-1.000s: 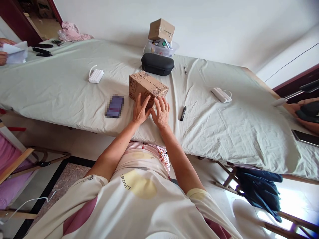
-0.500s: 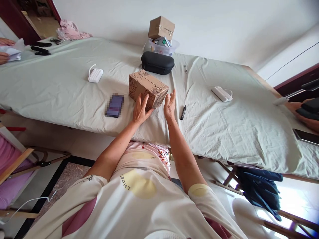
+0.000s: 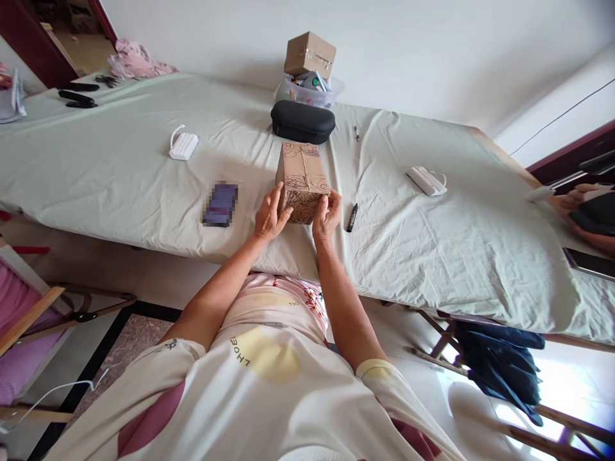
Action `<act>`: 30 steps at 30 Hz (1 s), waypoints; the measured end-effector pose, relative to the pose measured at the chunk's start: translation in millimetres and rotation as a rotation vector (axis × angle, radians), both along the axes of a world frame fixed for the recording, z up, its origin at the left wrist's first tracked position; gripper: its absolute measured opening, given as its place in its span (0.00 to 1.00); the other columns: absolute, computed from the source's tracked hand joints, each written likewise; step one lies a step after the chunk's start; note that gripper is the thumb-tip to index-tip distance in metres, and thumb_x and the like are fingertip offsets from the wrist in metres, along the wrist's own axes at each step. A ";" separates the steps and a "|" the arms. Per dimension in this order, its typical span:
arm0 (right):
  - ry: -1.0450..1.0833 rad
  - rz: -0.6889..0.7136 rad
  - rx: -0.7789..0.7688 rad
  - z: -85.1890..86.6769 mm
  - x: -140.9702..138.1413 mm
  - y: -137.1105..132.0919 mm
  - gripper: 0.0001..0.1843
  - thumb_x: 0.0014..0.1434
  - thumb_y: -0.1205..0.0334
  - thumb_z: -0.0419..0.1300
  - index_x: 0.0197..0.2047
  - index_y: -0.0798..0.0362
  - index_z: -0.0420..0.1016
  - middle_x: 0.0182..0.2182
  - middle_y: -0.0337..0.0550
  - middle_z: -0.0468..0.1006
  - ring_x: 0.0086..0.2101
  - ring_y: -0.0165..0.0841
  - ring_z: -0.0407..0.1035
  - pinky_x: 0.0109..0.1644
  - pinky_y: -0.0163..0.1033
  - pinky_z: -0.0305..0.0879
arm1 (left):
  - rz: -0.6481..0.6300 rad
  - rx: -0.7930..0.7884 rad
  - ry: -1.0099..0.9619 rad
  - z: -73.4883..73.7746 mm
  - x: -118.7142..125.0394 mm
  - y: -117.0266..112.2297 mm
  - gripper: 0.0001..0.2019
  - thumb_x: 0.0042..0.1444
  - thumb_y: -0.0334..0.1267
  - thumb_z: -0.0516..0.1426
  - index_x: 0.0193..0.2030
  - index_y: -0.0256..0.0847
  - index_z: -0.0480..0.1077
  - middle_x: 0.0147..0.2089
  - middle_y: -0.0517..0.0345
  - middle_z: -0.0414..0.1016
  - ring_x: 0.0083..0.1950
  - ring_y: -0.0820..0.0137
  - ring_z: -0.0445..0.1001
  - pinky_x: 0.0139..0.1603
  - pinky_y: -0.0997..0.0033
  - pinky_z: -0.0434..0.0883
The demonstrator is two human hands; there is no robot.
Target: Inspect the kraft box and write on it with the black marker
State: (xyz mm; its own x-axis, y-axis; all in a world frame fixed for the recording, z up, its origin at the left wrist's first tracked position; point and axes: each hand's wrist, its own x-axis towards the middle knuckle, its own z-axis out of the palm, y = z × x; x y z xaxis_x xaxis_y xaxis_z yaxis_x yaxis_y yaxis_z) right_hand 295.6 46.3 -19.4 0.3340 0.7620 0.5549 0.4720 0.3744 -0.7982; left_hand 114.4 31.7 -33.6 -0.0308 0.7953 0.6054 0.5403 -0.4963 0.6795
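A brown cardboard box (image 3: 303, 169) with dark scribbled loops on its sides rests on the cloth-covered table in front of me. My left hand (image 3: 271, 216) holds its near left corner, thumb against the front face. At the near right corner my right hand (image 3: 327, 216) grips the box, with the fingers partly hidden. A black marker (image 3: 352, 218) lies just right of my right hand. Left of my left hand is a dark, pixelated flat object (image 3: 220, 204). Behind the box sits a black zip case (image 3: 303, 121).
A clear plastic tub (image 3: 314, 95) of odds and ends carries another cardboard box (image 3: 310, 54) at the back. White power-bank-like devices lie left (image 3: 184, 146) and right (image 3: 426, 181). Other people's hands show at both edges. A phone (image 3: 589, 262) lies far right.
The box has turned so that its scribbled short end faces me. My right hand, held apart from it before, has closed onto its right corner.
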 end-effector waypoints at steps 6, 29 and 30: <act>0.006 0.038 -0.009 0.1 4.0 1.2 0.36 0.73 0.34 0.44 0.65 0.53 0.72 0.51 0.54 0.79 0.53 0.43 0.76 0.63 0.54 0.75 | 0.030 -0.025 -0.069 10.2 -1.2 -3.5 0.46 0.66 0.76 0.43 0.81 0.49 0.55 0.68 0.41 0.76 0.62 0.55 0.83 0.64 0.62 0.78; -0.519 0.120 0.087 15.5 -13.7 -22.3 0.28 0.73 0.43 0.52 0.68 0.42 0.76 0.71 0.50 0.73 0.77 0.53 0.56 0.82 0.70 0.47 | -0.087 0.193 0.070 20.9 5.8 25.8 0.32 0.75 0.65 0.41 0.71 0.48 0.66 0.76 0.47 0.69 0.84 0.58 0.58 0.87 0.46 0.57; -0.599 0.168 0.086 15.8 -19.2 -24.8 0.28 0.73 0.42 0.53 0.69 0.40 0.76 0.71 0.48 0.73 0.77 0.52 0.56 0.82 0.69 0.45 | -0.095 0.193 0.044 18.1 6.0 28.1 0.32 0.75 0.65 0.41 0.71 0.48 0.66 0.76 0.47 0.69 0.84 0.57 0.59 0.87 0.44 0.57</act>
State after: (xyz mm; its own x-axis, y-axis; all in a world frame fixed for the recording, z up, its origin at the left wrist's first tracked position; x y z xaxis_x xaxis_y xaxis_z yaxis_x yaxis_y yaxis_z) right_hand 276.4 21.6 -3.6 -0.1740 0.7211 0.6706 0.7570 0.5335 -0.3773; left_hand 120.4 59.7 -15.5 0.0688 0.6628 0.7456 0.5120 -0.6649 0.5439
